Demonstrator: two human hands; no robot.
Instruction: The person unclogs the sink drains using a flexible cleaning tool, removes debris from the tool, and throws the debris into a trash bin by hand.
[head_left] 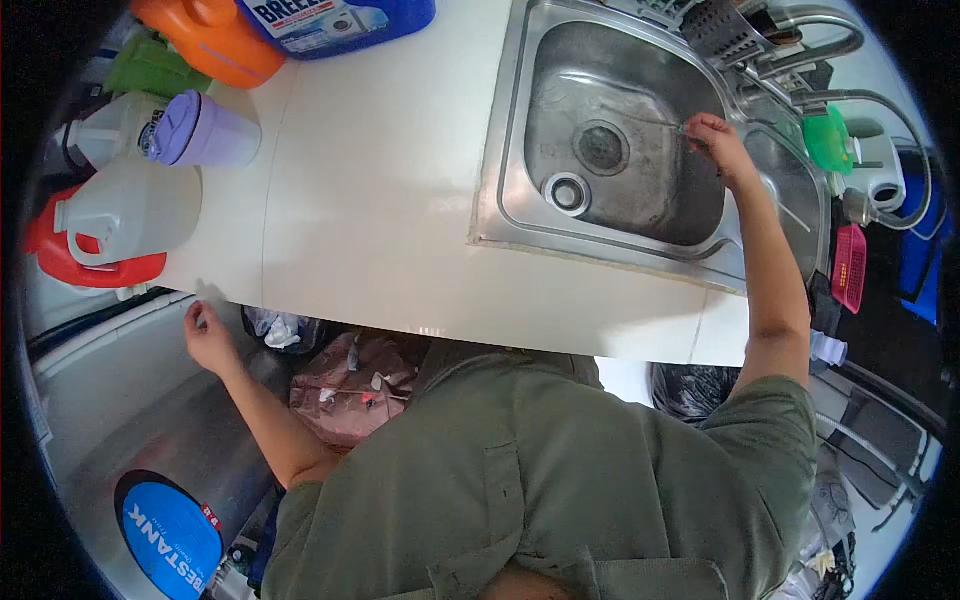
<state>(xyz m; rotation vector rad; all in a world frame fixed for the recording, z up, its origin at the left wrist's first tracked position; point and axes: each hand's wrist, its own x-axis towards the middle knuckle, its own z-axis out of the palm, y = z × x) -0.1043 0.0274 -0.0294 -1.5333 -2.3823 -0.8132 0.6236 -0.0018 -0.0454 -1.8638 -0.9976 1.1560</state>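
Over the right side of the steel sink [510, 150], my right hand [714, 142] is closed in a pinch. A thin, pale stick-like thing [655, 124] with a greenish end extends left from its fingertips; its exact kind is too small to tell. Below the hand, the basin holds a round drain [601, 147] and a loose metal strainer [567, 194]. My left hand [208, 338] hangs just off the counter's front edge at the left, fingers loosely bent and apart, with nothing visible in them.
Detergent bottles [335, 22], a lilac tumbler [222, 132] and a translucent jug [140, 210] stand on the counter's [380, 190] left. A utensil basket [722, 35] and curved faucet [885, 100] rise behind the sink. A pink basket [849, 268] sits right. Bags [355, 385] lie below.
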